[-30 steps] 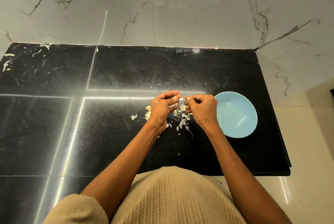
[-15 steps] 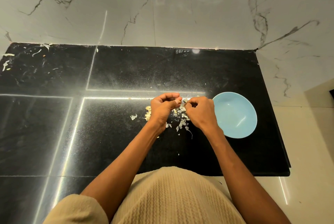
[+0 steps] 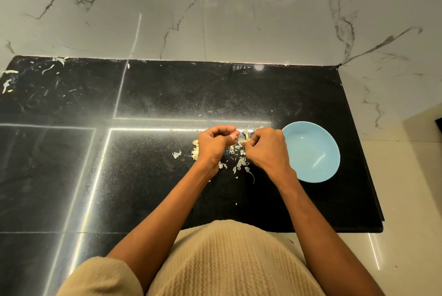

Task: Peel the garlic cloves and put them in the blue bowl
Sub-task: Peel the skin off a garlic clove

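Both hands were curled over the middle of the black countertop (image 3: 167, 94). On the left, the left hand (image 3: 214, 146) had its fingers bent in toward the palm, its thumb tip meeting them around something too hidden to name. Just right of it, the right hand (image 3: 266, 148) pinched a pale garlic clove (image 3: 246, 139) with its fingertips, a strip of skin standing up from it between the two hands. Whether the left hand also gripped that clove could not be told.

One loose heap of papery garlic skins (image 3: 240, 164) lay on the counter beneath and near the hands, with one separate flake (image 3: 177, 154) off to the left; a few unpeeled cloves (image 3: 195, 149) showed at the left hand's edge, their number unclear. One blue bowl (image 3: 315, 154) stood just right of the right hand, nothing visible inside it. Farther left, more scraps (image 3: 9, 80) lay along the far edge.
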`<state>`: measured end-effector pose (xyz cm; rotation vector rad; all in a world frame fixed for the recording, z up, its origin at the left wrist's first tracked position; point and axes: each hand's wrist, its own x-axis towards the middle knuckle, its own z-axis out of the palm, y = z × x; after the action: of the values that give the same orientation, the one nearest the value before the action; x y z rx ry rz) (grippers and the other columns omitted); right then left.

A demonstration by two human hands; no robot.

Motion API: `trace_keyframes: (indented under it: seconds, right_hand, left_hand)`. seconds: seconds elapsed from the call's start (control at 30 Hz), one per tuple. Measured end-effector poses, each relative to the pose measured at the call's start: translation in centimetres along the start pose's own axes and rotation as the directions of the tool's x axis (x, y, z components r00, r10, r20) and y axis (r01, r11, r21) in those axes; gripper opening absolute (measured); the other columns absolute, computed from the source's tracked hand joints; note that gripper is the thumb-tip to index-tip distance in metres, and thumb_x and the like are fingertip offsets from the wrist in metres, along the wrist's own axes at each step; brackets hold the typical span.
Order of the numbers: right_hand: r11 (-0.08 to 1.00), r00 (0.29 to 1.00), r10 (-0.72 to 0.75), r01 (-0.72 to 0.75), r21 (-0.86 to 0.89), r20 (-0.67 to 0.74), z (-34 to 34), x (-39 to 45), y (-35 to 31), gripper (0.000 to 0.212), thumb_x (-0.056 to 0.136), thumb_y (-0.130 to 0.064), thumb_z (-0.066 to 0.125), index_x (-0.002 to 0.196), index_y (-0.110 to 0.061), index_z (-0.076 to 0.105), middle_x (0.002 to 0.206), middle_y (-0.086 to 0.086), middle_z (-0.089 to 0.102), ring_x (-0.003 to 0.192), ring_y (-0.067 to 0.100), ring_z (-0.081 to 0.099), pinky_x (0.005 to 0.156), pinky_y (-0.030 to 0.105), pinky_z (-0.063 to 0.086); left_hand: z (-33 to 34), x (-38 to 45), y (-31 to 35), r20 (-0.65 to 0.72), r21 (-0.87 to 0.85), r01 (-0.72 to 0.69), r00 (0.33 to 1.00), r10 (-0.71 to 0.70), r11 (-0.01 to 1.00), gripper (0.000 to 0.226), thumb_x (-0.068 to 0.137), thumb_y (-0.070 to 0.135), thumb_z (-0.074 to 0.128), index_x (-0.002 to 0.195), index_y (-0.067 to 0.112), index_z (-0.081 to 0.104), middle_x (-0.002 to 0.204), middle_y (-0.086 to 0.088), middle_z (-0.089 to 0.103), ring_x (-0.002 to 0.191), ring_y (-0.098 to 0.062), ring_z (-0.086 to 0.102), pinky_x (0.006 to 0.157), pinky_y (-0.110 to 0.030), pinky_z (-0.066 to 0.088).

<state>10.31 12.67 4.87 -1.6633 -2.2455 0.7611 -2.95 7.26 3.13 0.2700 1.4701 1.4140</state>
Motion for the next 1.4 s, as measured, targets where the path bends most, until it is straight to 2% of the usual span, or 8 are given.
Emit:
trace_keyframes:
  seconds: [0.17, 0.33, 0.47, 0.63, 0.8, 1.17, 1.3, 1.4]
  right_hand:
    - [0.997, 1.000, -0.016, 0.014, 0.071, 0.027, 0.0, 0.1, 0.3, 0.012, 0.077, -0.014, 0.082, 0.080, -0.020, 0.071, 0.069, -0.007, 0.065, 0.069, 0.012, 0.061, 0.070, 0.034, 0.055]
    - [0.992, 0.997, -0.041, 0.033, 0.120, 0.066, 0.2, -0.2, 0.1, 0.028, 0.091, -0.005, 0.067, 0.111, -0.021, 0.079, 0.106, 0.001, 0.078, 0.097, 0.018, 0.071, 0.090, 0.038, 0.058]
    - [0.939, 1.000, -0.012, 0.002, 0.344, 0.027, 0.3, -0.6, -0.1, 0.012, 0.095, -0.021, 0.070, 0.098, -0.023, 0.081, 0.083, -0.014, 0.075, 0.077, 0.010, 0.072, 0.076, 0.041, 0.062]
    - [0.923, 0.992, -0.071, 0.104, 0.370, -0.102, 0.9, -1.3, -0.3, 0.014, 0.085, -0.024, 0.083, 0.097, -0.018, 0.082, 0.084, -0.010, 0.076, 0.070, 0.001, 0.069, 0.066, 0.019, 0.057]
    - [0.918, 0.960, -0.167, 0.234, 0.319, -0.224, 1.1, -1.1, 0.2, 0.013, 0.080, -0.010, 0.085, 0.090, -0.017, 0.083, 0.079, -0.001, 0.075, 0.067, 0.009, 0.067, 0.063, 0.031, 0.058]
    - [0.910, 0.985, -0.093, 0.144, 0.388, -0.149, 0.8, -0.7, 0.1, 0.008, 0.083, -0.013, 0.083, 0.090, -0.016, 0.083, 0.077, -0.008, 0.074, 0.073, 0.007, 0.068, 0.068, 0.022, 0.055]
    - [0.876, 0.995, 0.008, 0.039, 0.481, -0.095, 0.7, -0.7, -0.1, 0.005, 0.086, -0.015, 0.081, 0.090, -0.016, 0.083, 0.070, -0.015, 0.070, 0.059, 0.007, 0.069, 0.061, 0.028, 0.059]
    - [0.834, 0.995, 0.076, -0.026, 0.551, -0.068, 0.5, -0.8, -0.1, 0.006, 0.090, -0.011, 0.077, 0.091, -0.008, 0.082, 0.065, -0.007, 0.070, 0.047, 0.003, 0.064, 0.049, 0.018, 0.052]
  left_hand:
    - [0.0, -0.1, 0.0, 0.019, 0.020, -0.012, 1.000, 0.011, 1.000, 0.023, 0.081, -0.017, 0.067, 0.095, 0.001, 0.072, 0.093, -0.015, 0.077, 0.097, -0.027, 0.074, 0.090, -0.036, 0.059]
    - [-0.1, -0.1, -0.1, 0.030, 0.031, -0.035, 0.999, 0.034, 0.999, 0.025, 0.087, -0.018, 0.058, 0.094, 0.002, 0.072, 0.094, -0.015, 0.077, 0.096, -0.026, 0.074, 0.085, -0.030, 0.059]
    - [-0.1, 0.0, -0.2, 0.020, 0.014, -0.033, 0.999, 0.033, 0.999, 0.024, 0.090, -0.014, 0.059, 0.092, 0.004, 0.073, 0.094, -0.014, 0.077, 0.093, -0.024, 0.074, 0.080, -0.027, 0.058]
    - [0.3, -0.1, 0.0, 0.010, -0.026, -0.020, 1.000, 0.021, 0.999, 0.016, 0.089, -0.010, 0.066, 0.094, 0.003, 0.072, 0.092, -0.011, 0.077, 0.089, -0.021, 0.075, 0.075, -0.024, 0.058]
    - [0.4, -0.1, 0.1, -0.001, -0.043, -0.018, 1.000, 0.018, 0.999, 0.014, 0.082, -0.005, 0.076, 0.094, 0.002, 0.072, 0.085, -0.014, 0.073, 0.081, -0.022, 0.073, 0.077, -0.027, 0.060]
    - [0.3, 0.0, -0.3, -0.019, 0.011, -0.075, 0.997, 0.075, 0.997, 0.014, 0.078, -0.008, 0.078, 0.088, 0.001, 0.072, 0.084, -0.012, 0.074, 0.080, -0.023, 0.072, 0.080, -0.032, 0.061]
    - [0.4, -0.1, -0.3, -0.011, 0.026, -0.094, 0.995, 0.094, 0.995, 0.015, 0.078, -0.008, 0.078, 0.087, 0.003, 0.073, 0.082, -0.011, 0.074, 0.078, -0.020, 0.072, 0.076, -0.029, 0.060]
    - [0.8, -0.2, -0.3, -0.011, 0.038, -0.112, 0.994, 0.113, 0.993, 0.015, 0.078, -0.009, 0.077, 0.085, 0.004, 0.073, 0.080, -0.009, 0.073, 0.075, -0.018, 0.071, 0.074, -0.026, 0.059]
